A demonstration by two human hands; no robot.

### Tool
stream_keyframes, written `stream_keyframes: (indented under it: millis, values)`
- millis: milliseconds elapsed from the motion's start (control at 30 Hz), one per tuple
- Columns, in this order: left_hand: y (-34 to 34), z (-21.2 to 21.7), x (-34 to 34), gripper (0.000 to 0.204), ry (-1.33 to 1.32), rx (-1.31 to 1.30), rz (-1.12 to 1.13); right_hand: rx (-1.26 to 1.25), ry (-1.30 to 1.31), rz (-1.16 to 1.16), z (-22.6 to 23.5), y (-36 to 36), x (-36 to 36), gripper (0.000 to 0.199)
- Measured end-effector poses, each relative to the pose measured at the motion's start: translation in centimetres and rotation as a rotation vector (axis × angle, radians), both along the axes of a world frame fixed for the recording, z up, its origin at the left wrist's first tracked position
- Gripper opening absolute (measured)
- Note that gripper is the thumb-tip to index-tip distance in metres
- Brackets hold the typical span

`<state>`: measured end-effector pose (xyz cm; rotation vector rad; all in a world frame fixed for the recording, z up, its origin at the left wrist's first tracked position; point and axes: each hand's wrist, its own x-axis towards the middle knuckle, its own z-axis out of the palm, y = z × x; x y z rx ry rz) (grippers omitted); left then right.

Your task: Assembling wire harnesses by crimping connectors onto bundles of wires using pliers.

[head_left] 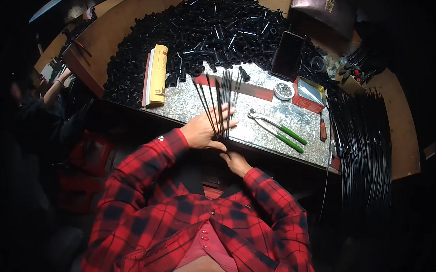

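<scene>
On my head feed, the left hand (201, 130) has fingers spread wide against fanned black cables (226, 85) over the metal-topped bench (178, 112); I can't tell whether the right hand (236, 164) pinches their base. Probably separating strands; next calls for steady alignment.

L hand (201, 130) at fanned blk rods (217, 97), R hand (237, 163) just below; grn-handled pliers (292, 133) nr.

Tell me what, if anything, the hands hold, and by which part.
A fanned bundle of thin dark strands, held near its gathered lower end. The left hand lies against it, fingers spread; the exact grip of the right hand is hidden.
</scene>
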<state>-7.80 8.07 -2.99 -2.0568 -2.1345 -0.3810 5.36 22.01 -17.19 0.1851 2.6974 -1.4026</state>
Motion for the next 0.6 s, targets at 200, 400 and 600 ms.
stream_keyframes:
  millis: [200,400,600]
  values:
    - [0.4,-2.7,-0.4,0.073,0.030,0.085,-0.049,0.061,0.161,-0.045,-2.8,0.5,-0.9,0.037]
    - [0.2,-1.6,0.4,0.075,-0.006,0.112,0.024,0.049,0.238,-0.088,-2.2,0.4,0.2,0.038]
    - [0.9,-1.1,0.7,0.084,-0.088,0.106,0.127,0.025,0.008,-0.028,-1.0,0.3,0.5,0.034]
